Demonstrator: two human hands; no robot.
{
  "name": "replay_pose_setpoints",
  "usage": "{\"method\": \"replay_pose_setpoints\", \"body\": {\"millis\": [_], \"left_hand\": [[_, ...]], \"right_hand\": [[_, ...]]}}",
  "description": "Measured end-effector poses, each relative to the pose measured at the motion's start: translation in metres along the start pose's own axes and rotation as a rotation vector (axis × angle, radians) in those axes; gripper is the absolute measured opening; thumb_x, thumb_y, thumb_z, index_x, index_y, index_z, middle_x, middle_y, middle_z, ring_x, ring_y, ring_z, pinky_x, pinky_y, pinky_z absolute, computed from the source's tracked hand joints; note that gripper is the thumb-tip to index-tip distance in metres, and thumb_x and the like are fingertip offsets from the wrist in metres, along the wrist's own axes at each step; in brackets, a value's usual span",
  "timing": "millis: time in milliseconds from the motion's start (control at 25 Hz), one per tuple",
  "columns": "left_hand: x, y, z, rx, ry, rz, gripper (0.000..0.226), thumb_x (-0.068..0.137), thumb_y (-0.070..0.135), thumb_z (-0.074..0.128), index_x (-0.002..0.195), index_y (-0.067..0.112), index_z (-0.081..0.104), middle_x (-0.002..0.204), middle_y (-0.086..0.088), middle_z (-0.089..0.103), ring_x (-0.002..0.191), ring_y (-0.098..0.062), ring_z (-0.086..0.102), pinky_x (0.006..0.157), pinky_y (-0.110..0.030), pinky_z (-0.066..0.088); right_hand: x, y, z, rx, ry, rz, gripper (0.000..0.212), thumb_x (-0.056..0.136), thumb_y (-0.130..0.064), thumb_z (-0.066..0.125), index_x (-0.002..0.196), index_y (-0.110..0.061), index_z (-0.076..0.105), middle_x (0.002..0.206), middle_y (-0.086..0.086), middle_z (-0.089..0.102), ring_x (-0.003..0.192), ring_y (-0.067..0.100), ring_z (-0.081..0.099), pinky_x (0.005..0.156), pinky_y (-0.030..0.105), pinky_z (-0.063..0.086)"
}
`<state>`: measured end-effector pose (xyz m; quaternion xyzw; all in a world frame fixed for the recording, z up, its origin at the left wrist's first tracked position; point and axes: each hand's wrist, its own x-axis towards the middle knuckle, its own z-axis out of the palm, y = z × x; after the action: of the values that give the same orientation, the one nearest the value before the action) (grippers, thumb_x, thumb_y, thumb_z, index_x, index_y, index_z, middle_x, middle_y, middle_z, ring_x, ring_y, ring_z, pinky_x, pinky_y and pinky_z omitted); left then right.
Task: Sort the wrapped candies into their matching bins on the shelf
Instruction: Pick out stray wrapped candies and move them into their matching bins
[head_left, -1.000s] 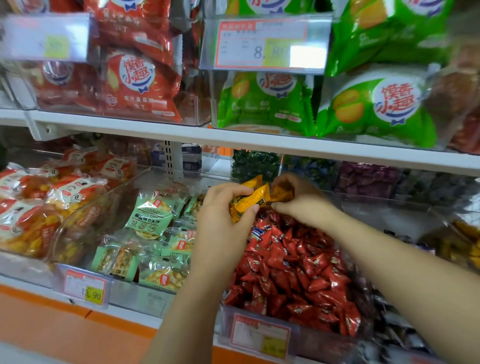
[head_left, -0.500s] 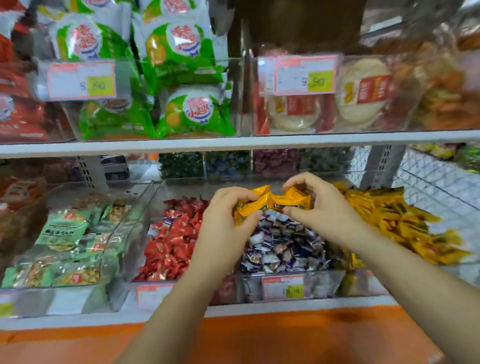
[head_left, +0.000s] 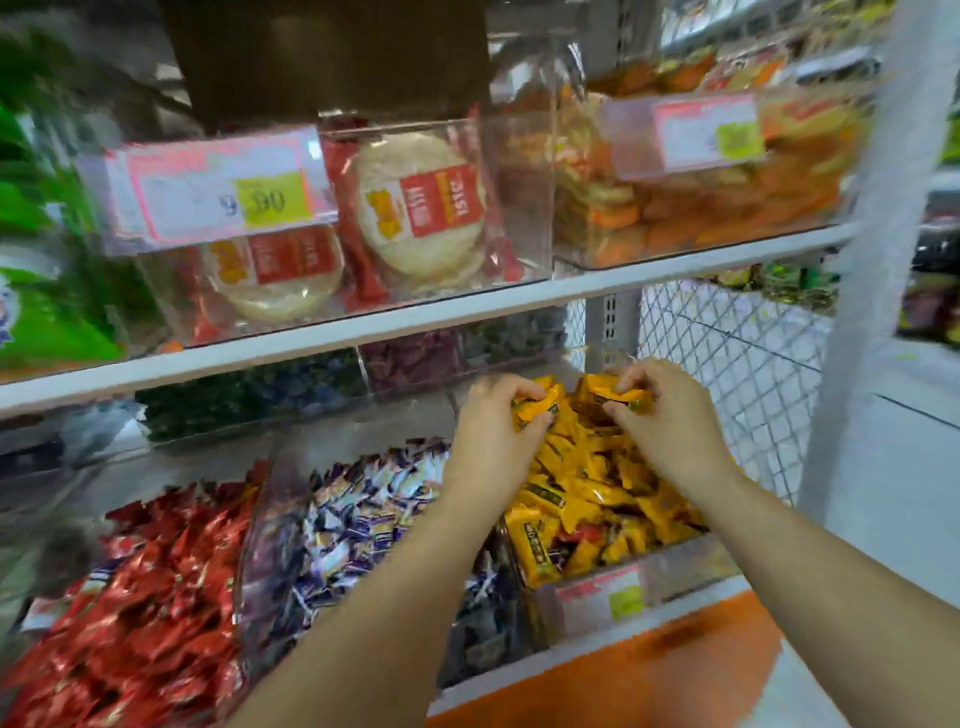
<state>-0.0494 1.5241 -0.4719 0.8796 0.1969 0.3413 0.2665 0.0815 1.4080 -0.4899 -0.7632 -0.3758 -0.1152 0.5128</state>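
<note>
My left hand (head_left: 496, 431) grips a few yellow-orange wrapped candies (head_left: 537, 408). My right hand (head_left: 670, 415) grips another yellow-orange candy (head_left: 615, 397). Both hands hover just above the clear bin of yellow candies (head_left: 597, 499) at the right end of the lower shelf. To its left sits a bin of purple-and-white candies (head_left: 358, 519), and further left a bin of red candies (head_left: 150, 587). My forearms cover part of the purple and yellow bins.
A white shelf board (head_left: 363, 332) runs overhead with clear boxes of round rice cakes (head_left: 415, 208) and orange snacks (head_left: 727, 197). Small bins of dark green and purple candies (head_left: 405, 358) sit at the back. A white wire mesh panel (head_left: 727, 364) and post (head_left: 857, 312) close the right side.
My view and both hands moved right, from over the red bin, past the purple-and-white bin, to over the yellow bin. The hands have drawn slightly apart, each still holding yellow candies.
</note>
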Motion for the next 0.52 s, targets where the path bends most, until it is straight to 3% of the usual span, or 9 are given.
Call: {"method": "replay_pose_setpoints", "body": {"millis": [120, 240, 360, 440, 520], "left_hand": [[0.020, -0.004, 0.021, 0.108, -0.037, -0.058, 0.021, 0.087, 0.026, 0.064, 0.108, 0.022, 0.061, 0.116, 0.001, 0.057, 0.109, -0.015, 0.051, 0.082, -0.021, 0.034], [0.033, -0.010, 0.032, 0.294, -0.286, -0.009, 0.039, 0.093, 0.033, 0.053, 0.132, 0.029, 0.048, 0.134, 0.001, 0.052, 0.121, -0.021, 0.049, 0.099, -0.034, 0.040], [0.040, -0.008, 0.036, 0.485, -0.573, 0.010, 0.053, 0.099, 0.043, 0.031, 0.148, 0.035, 0.012, 0.157, -0.001, 0.016, 0.143, -0.026, 0.015, 0.115, -0.051, 0.012], [0.040, -0.005, 0.032, 0.486, -0.601, -0.018, 0.057, 0.098, 0.047, 0.027, 0.148, 0.037, 0.002, 0.158, -0.001, 0.003, 0.145, -0.026, 0.004, 0.114, -0.052, 0.003], [0.035, -0.005, 0.023, 0.413, -0.538, -0.016, 0.060, 0.097, 0.049, 0.032, 0.148, 0.037, 0.004, 0.158, 0.000, 0.008, 0.144, -0.025, 0.009, 0.115, -0.052, 0.008]], "right_hand": [[0.007, 0.023, 0.002, -0.160, -0.050, -0.013, 0.011, 0.076, -0.007, 0.072, 0.083, -0.013, 0.067, 0.101, 0.006, 0.066, 0.099, 0.022, 0.059, 0.081, 0.021, 0.036], [0.014, 0.031, 0.009, -0.292, -0.171, -0.058, 0.021, 0.086, -0.011, 0.061, 0.105, -0.016, 0.070, 0.119, 0.001, 0.064, 0.112, 0.021, 0.057, 0.097, 0.029, 0.040], [0.014, 0.028, 0.014, -0.453, -0.392, -0.110, 0.036, 0.095, -0.017, 0.044, 0.129, -0.025, 0.055, 0.142, -0.003, 0.046, 0.129, 0.021, 0.044, 0.106, 0.039, 0.034], [0.011, 0.022, 0.009, -0.440, -0.408, -0.079, 0.042, 0.096, -0.017, 0.041, 0.137, -0.028, 0.045, 0.148, -0.004, 0.037, 0.136, 0.018, 0.035, 0.111, 0.041, 0.027], [0.007, 0.013, 0.001, -0.332, -0.327, -0.078, 0.043, 0.095, -0.014, 0.045, 0.136, -0.026, 0.046, 0.146, -0.002, 0.040, 0.135, 0.018, 0.036, 0.111, 0.043, 0.027]]}}
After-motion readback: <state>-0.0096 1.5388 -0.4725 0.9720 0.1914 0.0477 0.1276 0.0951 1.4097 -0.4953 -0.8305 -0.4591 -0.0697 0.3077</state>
